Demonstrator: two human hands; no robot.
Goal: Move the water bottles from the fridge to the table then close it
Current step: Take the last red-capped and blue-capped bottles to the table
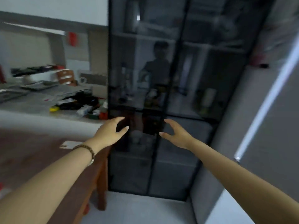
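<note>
A tall fridge (191, 65) with dark glass doors stands straight ahead, all doors closed. Dim shapes of bottles and food show on its shelves through the glass; I cannot pick out water bottles for certain. My left hand (111, 132) and my right hand (175, 135) reach toward the middle of the fridge at the level where the upper and lower doors meet. Both hands are empty with fingers spread, close to the glass. The brown wooden table (48, 152) lies at the lower left, beside the fridge.
A grey counter (37, 104) at the left carries trays, packets and small items, cluttered near the fridge's side. A grey wall panel with a bright strip (265, 101) stands to the right. A white card (69, 144) lies on the table. Light floor lies below the fridge.
</note>
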